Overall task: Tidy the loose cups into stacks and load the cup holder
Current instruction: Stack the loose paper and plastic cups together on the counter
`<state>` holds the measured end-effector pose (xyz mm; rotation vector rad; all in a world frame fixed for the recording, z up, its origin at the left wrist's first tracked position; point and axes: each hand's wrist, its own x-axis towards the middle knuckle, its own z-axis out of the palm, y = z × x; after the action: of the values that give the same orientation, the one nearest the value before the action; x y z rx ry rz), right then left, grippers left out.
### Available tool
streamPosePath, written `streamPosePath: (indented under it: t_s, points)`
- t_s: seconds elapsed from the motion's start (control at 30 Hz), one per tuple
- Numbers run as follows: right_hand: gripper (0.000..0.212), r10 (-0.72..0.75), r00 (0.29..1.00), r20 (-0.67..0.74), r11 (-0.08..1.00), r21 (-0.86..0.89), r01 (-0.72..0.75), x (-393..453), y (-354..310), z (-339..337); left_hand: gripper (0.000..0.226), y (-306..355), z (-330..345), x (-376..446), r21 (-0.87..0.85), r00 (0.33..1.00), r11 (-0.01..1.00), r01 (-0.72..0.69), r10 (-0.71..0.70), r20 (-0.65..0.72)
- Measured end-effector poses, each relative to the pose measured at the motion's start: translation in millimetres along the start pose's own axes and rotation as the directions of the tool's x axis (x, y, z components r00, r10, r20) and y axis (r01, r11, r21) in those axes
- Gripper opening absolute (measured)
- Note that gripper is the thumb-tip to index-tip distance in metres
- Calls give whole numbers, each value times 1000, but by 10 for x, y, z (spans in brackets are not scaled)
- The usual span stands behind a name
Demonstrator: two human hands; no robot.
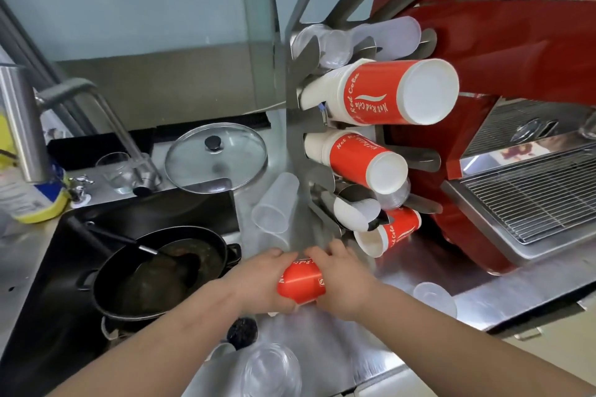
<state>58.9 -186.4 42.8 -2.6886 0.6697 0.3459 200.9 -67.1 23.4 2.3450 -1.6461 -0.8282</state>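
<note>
A stainless steel counter [429, 271] is seen under both hands. A red paper cup [388, 230] is laid on its side just beyond the right hand's fingertips [337, 248], rim toward them. A frosted plastic cup stack [274, 203] is laid on its side beyond the left hand's fingertips [280, 253], apart from them. A clear plastic cup [435, 298] is set right of the right hand. Clear cups [271, 371] are found near the front edge, behind the wrists. A glass pan lid [216, 158] is rested far beyond the left fingers. The steel cup holder [300, 126] is stood on the counter beyond both hands.
</note>
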Motion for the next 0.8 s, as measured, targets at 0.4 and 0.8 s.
streamPosePath:
  t_s: [0.4, 0.8]
  points:
    - [73, -205, 969, -138, 946, 226, 232, -251, -206, -342, 85, -114, 184, -323, -296, 993, 955, 1, -36, -114]
    - [66, -288, 950, -120, 920, 239, 309, -290, -398, -115, 88, -277, 406, -483, -435, 989, 900, 28, -89, -122]
